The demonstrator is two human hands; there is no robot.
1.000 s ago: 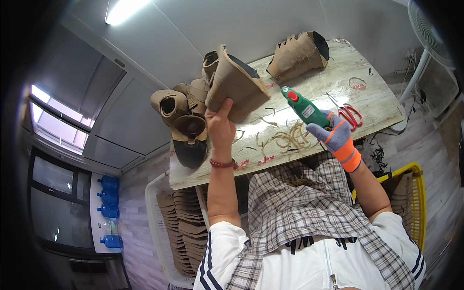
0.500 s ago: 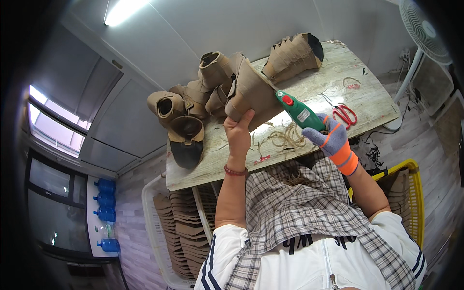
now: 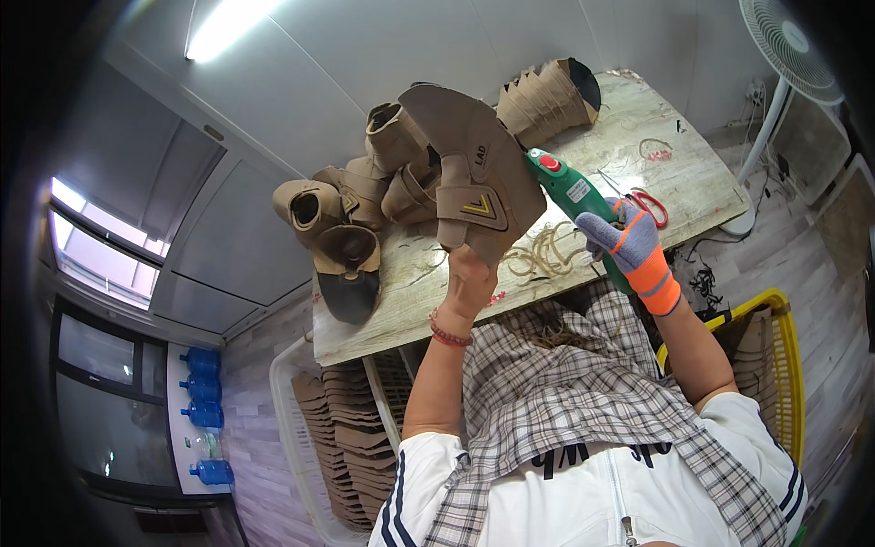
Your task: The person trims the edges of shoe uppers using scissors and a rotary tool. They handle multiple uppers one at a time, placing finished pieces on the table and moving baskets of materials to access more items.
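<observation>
My left hand, bare, grips the lower edge of a tan shoe upper and raises it over the table. The upper is turned so its outer side shows, with a strap and a yellow mark. In a grey and orange glove, my right hand wraps around a green handheld power tool with a red button. The tool's nose meets the upper's right edge; its tip is too small to make out. Red-handled scissors lie just beyond the glove, partly hidden by it.
Tan shoe uppers are heaped on the table's left, a nested stack at the back. Thin trimmed strips lie on the wooden tabletop. Below stand a white crate of stacked pieces and a yellow basket. A fan stands right.
My left hand has turned the shoe upper from its plain side to its strapped side and shifted slightly right and nearer. The tool has moved slightly up and right along its edge.
</observation>
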